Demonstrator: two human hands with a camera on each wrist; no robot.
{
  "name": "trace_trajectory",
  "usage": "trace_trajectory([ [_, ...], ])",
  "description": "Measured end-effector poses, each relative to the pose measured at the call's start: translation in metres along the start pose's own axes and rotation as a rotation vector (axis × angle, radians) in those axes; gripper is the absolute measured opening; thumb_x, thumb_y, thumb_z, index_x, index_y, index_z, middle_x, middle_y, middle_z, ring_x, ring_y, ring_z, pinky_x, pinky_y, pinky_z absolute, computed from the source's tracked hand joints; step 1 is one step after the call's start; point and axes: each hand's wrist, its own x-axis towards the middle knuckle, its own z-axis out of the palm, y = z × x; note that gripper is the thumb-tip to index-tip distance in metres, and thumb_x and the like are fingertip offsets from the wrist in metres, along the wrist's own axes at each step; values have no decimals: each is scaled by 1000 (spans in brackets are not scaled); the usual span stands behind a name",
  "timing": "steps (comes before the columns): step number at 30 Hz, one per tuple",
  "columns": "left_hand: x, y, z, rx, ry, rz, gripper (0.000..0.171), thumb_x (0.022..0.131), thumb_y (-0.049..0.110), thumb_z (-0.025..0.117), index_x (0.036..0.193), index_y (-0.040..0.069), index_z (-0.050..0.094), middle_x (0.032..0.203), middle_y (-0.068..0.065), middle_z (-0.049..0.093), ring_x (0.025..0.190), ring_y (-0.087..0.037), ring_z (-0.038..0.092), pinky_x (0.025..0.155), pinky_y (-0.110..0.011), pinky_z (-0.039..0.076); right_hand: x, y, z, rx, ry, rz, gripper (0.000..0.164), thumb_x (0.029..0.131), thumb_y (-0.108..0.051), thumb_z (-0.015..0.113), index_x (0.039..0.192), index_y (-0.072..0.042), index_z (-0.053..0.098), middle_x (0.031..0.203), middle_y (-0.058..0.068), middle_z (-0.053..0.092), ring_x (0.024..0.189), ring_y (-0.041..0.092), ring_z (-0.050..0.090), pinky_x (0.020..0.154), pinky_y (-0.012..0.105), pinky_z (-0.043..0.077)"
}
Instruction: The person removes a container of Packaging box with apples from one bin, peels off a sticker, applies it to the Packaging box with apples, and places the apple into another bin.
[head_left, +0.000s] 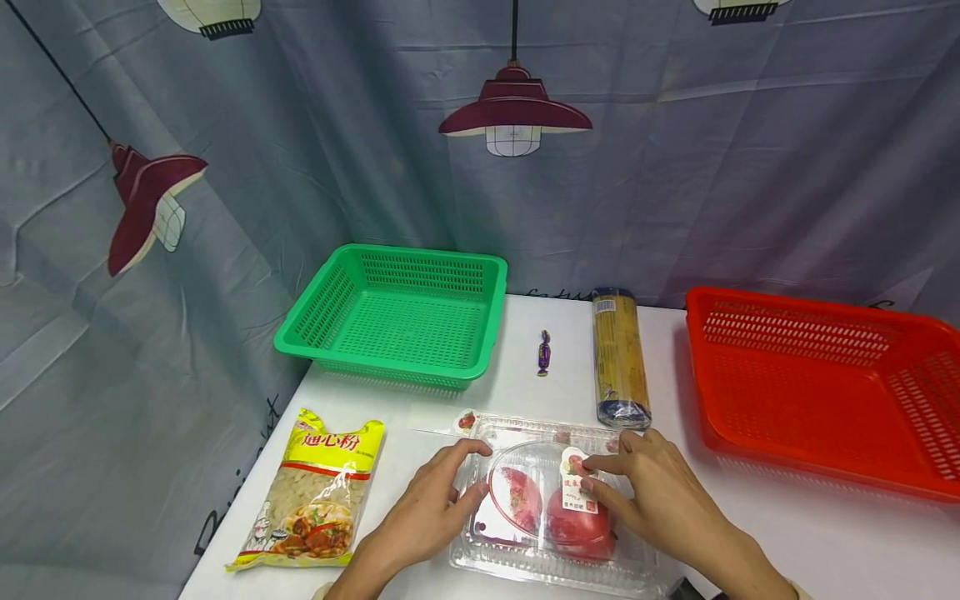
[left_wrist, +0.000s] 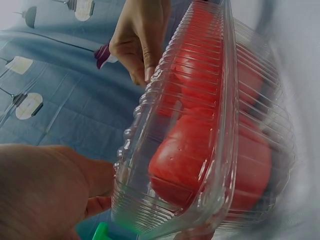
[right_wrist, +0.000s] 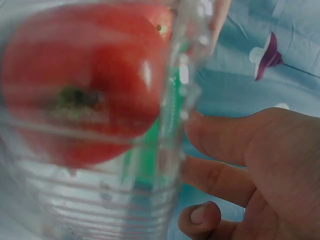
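A clear plastic clamshell box [head_left: 540,571] holding red tomatoes [head_left: 581,533] lies on the table in front of me, its lid down. A white sticker label [head_left: 576,498] with a tomato picture is on the lid. My left hand [head_left: 431,504] rests at the box's left side, thumb and forefinger spread on the lid. The right hand [head_left: 663,492] reaches over from the right, thumb and forefinger tips at the label's edge with a gap between them. In the right wrist view, the other fingers [right_wrist: 199,216] of that hand are bent beside the lid.
A green basket [head_left: 300,342] stands at the back left and a red basket [head_left: 701,367] at the right. Between them lie a purple-wrapped candy [head_left: 543,353] and a pack of spaghetti [head_left: 620,358]. A yellow bag of macaroni [head_left: 311,492] lies left of my left hand.
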Motion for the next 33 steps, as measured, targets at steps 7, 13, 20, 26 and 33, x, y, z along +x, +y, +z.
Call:
trace_trajectory([
  [7,-1,-5,1,-27,-20,-28,37,98,28,61,134,31,49,131,2,52,63,-6,53,65,-27,44,-1,3,2,-3,27,-16,29,79,-42,81,105,-31,78,107,6,69,97,25,57,84,49,46],
  [13,-4,-7,0,-85,-73,-70,49,94,33,65,138,34,44,139,-6,47,55,-7,53,56,-27,46,-5,6,3,76,82,24,27,78,-35,83,105,-32,77,80,-14,56,79,13,50,67,32,47],
  [20,-7,-8,0,-168,-117,-81,54,94,34,66,142,33,41,144,-16,40,53,-12,61,56,-28,49,-12,19,-1,114,223,32,24,79,-25,83,102,-25,78,64,-19,39,63,6,38,51,23,34],
  [26,-7,-10,-1,-162,-109,-75,54,93,34,68,141,37,43,134,-11,47,60,-11,60,62,-29,49,-19,36,-4,151,325,88,20,78,-18,84,97,-17,79,61,-13,39,59,8,38,47,23,33],
  [33,-6,-12,0,-319,-110,-60,55,93,27,69,143,25,45,129,-16,46,52,-18,62,47,-32,52,-31,54,-4,216,397,160,11,80,-13,82,91,-14,77,59,-10,40,55,8,38,46,23,31],
])
